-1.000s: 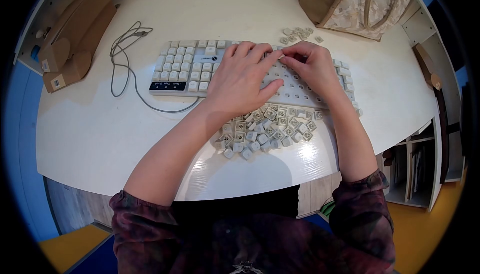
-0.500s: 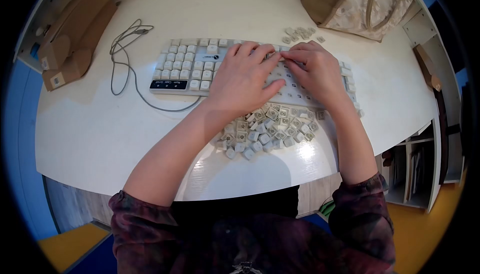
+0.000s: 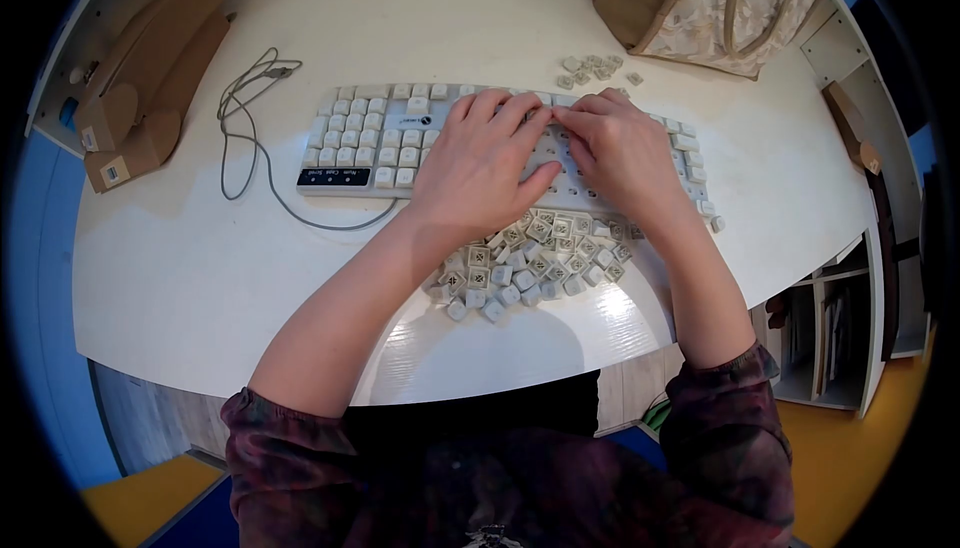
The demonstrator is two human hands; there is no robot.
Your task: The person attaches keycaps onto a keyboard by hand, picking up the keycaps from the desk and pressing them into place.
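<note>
A white keyboard [image 3: 412, 120] lies on the table, upside down from where I sit, with its left block of keycaps in place. Across its middle rests my left hand [image 3: 487, 153], flat with fingers stretched towards the far edge and thumb out to the right. My right hand [image 3: 615, 148] has thumb and forefinger pinched together at the far rows, touching or almost touching the left index fingertip. Whatever the pinch holds is hidden. Bare key sockets [image 3: 570, 188] show between the hands. In front of the keyboard is a heap of loose keycaps [image 3: 530, 263], some upturned.
A smaller group of keycaps [image 3: 590, 70] sits behind the keyboard, near a patterned bag [image 3: 715, 13]. To the left, a grey cable [image 3: 228, 133] lies coiled on the white table [image 3: 180, 278]. Brown cardboard [image 3: 155, 88] stands at the far left.
The view has shifted slightly. My right fingers have curled down a little over the far rows; my left hand stays on the keyboard.
</note>
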